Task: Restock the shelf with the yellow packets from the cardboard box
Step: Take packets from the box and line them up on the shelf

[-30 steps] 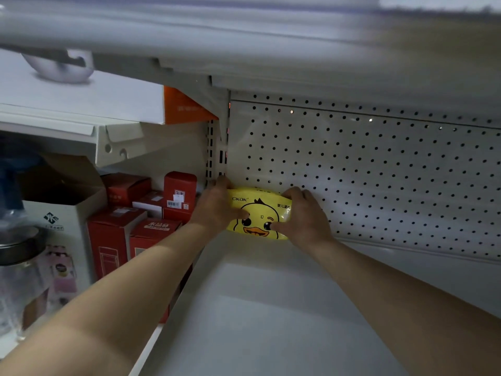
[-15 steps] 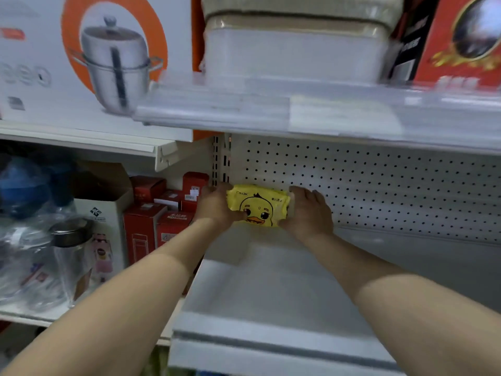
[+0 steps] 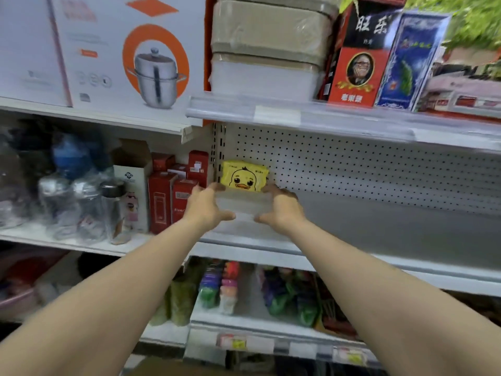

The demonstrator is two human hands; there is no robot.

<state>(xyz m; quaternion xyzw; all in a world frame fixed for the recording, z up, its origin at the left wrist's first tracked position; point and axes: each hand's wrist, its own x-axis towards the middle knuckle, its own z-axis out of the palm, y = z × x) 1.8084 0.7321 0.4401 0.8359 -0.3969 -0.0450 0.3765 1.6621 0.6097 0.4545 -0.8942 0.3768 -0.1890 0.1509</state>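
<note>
One yellow packet [image 3: 244,177] with a duck face stands upright at the back left corner of the white shelf [image 3: 366,234], against the pegboard. My left hand [image 3: 206,208] and my right hand [image 3: 282,208] hover just in front of and below it, fingers relaxed and spread, holding nothing. Their fingertips are close to the packet's lower corners; contact is unclear. The cardboard box shows only as a brown edge [image 3: 173,369] at the bottom of the view.
Red boxes [image 3: 173,194] and clear bottles [image 3: 81,207] fill the shelf to the left. A pot carton [image 3: 130,52], stacked containers [image 3: 267,47] and red and blue boxes [image 3: 355,61] stand on the shelf above. Colourful goods [image 3: 271,291] lie on the shelf below.
Both hands have let go of the yellow packet and drawn back toward me. The packet stays standing in the corner. My head has pulled back, showing more shelves.
</note>
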